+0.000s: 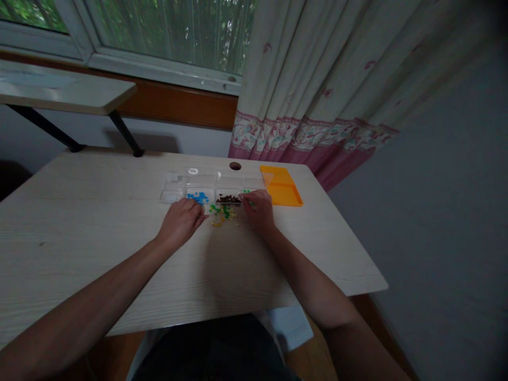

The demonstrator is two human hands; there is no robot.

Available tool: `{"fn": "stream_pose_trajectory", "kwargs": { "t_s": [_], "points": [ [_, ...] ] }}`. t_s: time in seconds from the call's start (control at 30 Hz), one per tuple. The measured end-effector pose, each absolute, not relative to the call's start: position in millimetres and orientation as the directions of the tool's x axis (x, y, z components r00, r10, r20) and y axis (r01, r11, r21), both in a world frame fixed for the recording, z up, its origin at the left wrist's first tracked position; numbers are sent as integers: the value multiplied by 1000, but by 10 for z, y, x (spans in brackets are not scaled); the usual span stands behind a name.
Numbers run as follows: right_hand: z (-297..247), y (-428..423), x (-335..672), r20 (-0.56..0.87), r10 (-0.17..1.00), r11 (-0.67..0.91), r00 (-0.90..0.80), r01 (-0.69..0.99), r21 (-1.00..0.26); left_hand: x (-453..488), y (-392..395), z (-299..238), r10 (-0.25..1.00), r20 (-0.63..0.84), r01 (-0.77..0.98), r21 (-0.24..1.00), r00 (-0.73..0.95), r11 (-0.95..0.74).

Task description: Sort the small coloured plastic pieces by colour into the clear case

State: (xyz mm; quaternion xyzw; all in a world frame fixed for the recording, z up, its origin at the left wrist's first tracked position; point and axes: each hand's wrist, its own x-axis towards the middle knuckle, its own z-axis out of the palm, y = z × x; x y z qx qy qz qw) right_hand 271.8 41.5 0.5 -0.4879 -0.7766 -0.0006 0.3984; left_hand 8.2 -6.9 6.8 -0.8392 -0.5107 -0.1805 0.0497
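A clear plastic compartment box (181,194) lies with its lid raised behind it on the table. Small blue pieces (198,197) fill one section, dark brown pieces (229,199) the one beside it, and a few green pieces (246,191) show farther right. In front of the box is a loose mix of green and yellow pieces (224,212). My left hand (181,218), fingers curled, rests at the box's front edge, left of this pile. At the pile's right, my right hand (260,209) is closed in a pinch by the green section; what its fingertips hold is too small to make out.
An orange tray (283,186) lies right of the box on the pale wooden table (159,275). Behind the box is a round cable hole (235,166). A raised shelf (67,90) on black legs stands at the back left; a curtain (301,106) hangs behind.
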Motion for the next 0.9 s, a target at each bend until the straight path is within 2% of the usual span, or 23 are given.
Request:
{"fn": "stream_pose_trajectory", "kwargs": {
  "t_s": [0.1,0.17,0.27,0.37,0.5,0.63,0.9],
  "points": [
    [20,409,2713,614,755,529,-228,766,-366,125,-65,83,826,374,881,45,422,-470],
    [30,384,2690,626,739,542,-249,771,-334,147,-58,79,819,403,872,95,408,-481],
    [53,297,2597,655,685,605,-318,750,-269,166,-42,53,834,445,804,335,325,-492],
    [73,179,2441,669,621,691,-408,688,-222,178,-35,24,895,417,681,609,161,-407],
    [69,76,2262,658,582,746,-478,635,-199,219,-59,48,943,324,522,794,69,-311],
    [60,42,2219,673,541,776,-505,609,-167,279,-93,84,960,272,437,857,65,-272],
    [63,10,2222,718,461,823,-522,555,-125,323,-115,0,959,258,366,886,119,-284]
  ]
}}
